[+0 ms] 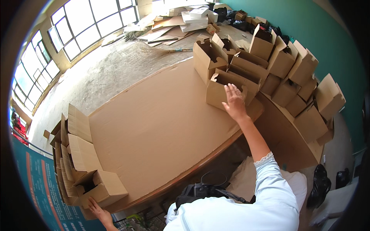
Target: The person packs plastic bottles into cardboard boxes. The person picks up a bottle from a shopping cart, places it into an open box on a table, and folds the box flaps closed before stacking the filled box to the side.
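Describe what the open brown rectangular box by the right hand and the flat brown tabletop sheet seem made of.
Open brown rectangular box: likely matt cardboard; thin walls, notched rim.
Flat brown tabletop sheet: probably cardboard; dull surface, uneven far edge.

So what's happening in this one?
A person is at a cardboard-topped table with open cartons at both ends. Their left hand is against the near carton at the left end. Their right hand, fingers extended, is at the front carton on the right; contact is unclear. More open cartons stand beyond it.
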### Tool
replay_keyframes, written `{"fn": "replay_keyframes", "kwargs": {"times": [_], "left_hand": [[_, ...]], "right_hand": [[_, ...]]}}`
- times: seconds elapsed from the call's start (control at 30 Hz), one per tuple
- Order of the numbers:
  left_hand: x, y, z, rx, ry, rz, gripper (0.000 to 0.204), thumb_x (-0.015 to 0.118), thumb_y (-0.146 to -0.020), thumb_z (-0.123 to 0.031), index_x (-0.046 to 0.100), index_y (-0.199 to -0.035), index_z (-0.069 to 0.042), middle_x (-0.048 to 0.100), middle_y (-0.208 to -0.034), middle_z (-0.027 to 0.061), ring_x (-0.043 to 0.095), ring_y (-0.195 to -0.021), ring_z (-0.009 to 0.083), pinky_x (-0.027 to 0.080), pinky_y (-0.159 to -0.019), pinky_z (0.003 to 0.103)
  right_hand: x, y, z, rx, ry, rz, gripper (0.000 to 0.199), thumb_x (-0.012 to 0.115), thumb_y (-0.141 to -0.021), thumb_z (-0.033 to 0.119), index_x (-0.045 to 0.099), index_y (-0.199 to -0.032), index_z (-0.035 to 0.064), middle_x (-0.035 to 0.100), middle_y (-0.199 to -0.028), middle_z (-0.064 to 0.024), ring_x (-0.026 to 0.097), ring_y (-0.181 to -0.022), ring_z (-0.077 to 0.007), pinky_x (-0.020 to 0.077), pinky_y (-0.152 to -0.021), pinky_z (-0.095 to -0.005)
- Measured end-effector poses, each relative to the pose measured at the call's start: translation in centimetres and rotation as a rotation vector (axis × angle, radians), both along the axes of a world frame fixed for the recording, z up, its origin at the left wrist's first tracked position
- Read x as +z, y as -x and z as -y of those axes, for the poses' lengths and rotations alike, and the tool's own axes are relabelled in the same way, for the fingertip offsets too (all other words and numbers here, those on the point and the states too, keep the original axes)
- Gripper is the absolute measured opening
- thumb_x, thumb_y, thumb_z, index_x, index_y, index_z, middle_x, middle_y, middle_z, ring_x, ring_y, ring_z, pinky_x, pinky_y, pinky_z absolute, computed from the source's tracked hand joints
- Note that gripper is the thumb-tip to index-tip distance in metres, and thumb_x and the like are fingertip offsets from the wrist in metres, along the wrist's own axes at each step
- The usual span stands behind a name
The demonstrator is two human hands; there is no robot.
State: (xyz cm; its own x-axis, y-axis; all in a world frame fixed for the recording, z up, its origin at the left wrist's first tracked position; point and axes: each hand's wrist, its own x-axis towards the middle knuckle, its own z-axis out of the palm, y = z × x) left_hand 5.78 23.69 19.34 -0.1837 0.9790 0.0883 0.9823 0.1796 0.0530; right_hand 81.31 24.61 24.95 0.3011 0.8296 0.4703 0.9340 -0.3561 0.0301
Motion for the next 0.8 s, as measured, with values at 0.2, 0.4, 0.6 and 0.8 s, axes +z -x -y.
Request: {"fn": "replay_keyframes", "kwargs": {"times": [0.2,0.4,0.6,0.8], "left_hand": [[1.7,-6.3,1.4,0.064,-0.029,0.115,0.094,0.058,-0.078,0.016,0.016,-0.156,-0.016,0.016,-0.161,0.0145,0.02,-0.145,0.0387,0.024,-0.118,0.046],[3.7,-8.1,3.3,0.05,-0.04,0.318,0.091,0.06,-0.081,0.011,0.017,-0.156,-0.018,0.013,-0.162,0.0143,0.023,-0.146,0.037,0.029,-0.115,0.04],[2.1,-9.2,5.5,-0.003,-0.033,0.369,0.083,0.065,-0.083,0.001,0.023,-0.154,-0.012,0.019,-0.16,0.0166,0.022,-0.146,0.034,0.023,-0.118,0.039],[0.2,-4.6,16.4,0.294,-0.138,0.41,0.055,0.062,-0.089,-0.007,0.046,-0.142,-0.008,0.051,-0.139,0.0182,0.057,-0.116,0.0373,0.049,-0.095,0.044]], "right_hand": [[-1.6,-5.2,-1.4,0.04,0.245,-0.158,0.031,0.076,-0.074,0.016,0.059,-0.099,0.0059,0.067,-0.098,-0.0117,0.065,-0.098,-0.0313,0.0499,-0.09,-0.0457],[0.3,7.3,-3.7,0.623,0.305,-0.267,0.013,0.056,-0.077,-0.003,0.061,-0.087,0.0043,0.061,-0.09,-0.0127,0.066,-0.084,-0.0344,0.0549,-0.073,-0.0437],[0.6,22.2,-4.7,1.079,0.534,-0.18,0.033,0.059,-0.075,-0.001,0.066,-0.106,0.0094,0.064,-0.095,-0.0095,0.066,-0.085,-0.0309,0.0534,-0.068,-0.0423],[2.8,32.8,-2.8,1.304,0.595,-0.262,0.031,0.063,-0.075,-0.002,0.068,-0.104,0.0074,0.07,-0.09,-0.0102,0.066,-0.077,-0.0314,0.0527,-0.066,-0.0382]]}}
